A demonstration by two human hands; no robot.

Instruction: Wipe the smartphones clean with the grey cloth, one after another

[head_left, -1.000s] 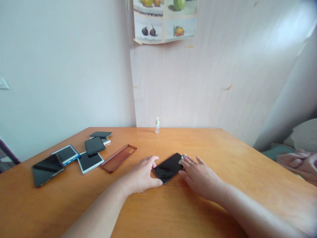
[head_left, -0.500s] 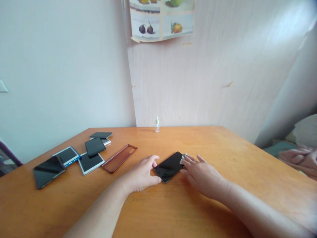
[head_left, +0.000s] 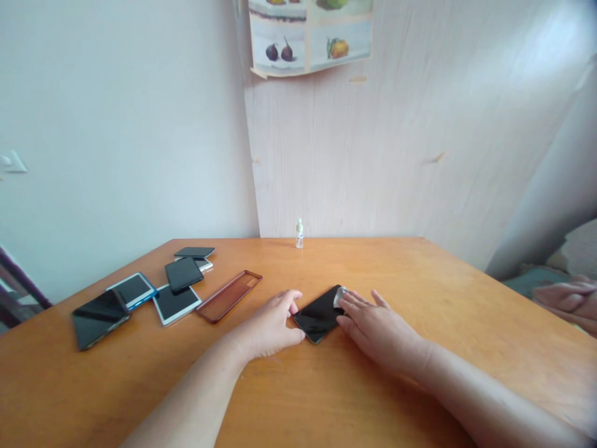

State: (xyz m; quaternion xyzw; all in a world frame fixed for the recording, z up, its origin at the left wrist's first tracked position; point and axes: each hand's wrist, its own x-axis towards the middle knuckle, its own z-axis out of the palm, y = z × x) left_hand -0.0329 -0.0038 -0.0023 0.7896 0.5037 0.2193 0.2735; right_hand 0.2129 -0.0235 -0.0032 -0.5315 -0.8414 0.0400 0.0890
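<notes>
A black smartphone [head_left: 318, 316] lies flat on the table, screen up and set at a slant. My left hand [head_left: 275, 326] steadies its near left end, with the thumb at the lower corner and the curled fingers at the left edge. Over the far right part of the screen, my right hand [head_left: 375, 323] presses down a small crumpled white wipe [head_left: 339, 297] under its fingertips; the fingers partly cover it. Left of my left hand lies a reddish clear phone case [head_left: 229, 297] with a camera cutout.
Several phones and tablets lie at the left: a black tablet [head_left: 101, 318], a blue-cased one [head_left: 133, 290], a white-framed one [head_left: 176, 303] and a dark phone [head_left: 183, 274]. A small pump bottle [head_left: 299, 234] stands at the wooden table's [head_left: 373, 261] back edge.
My right hand has slid the wipe slightly left, further onto the phone's screen. My left hand keeps its place at the phone. The whole view has shifted a little.
</notes>
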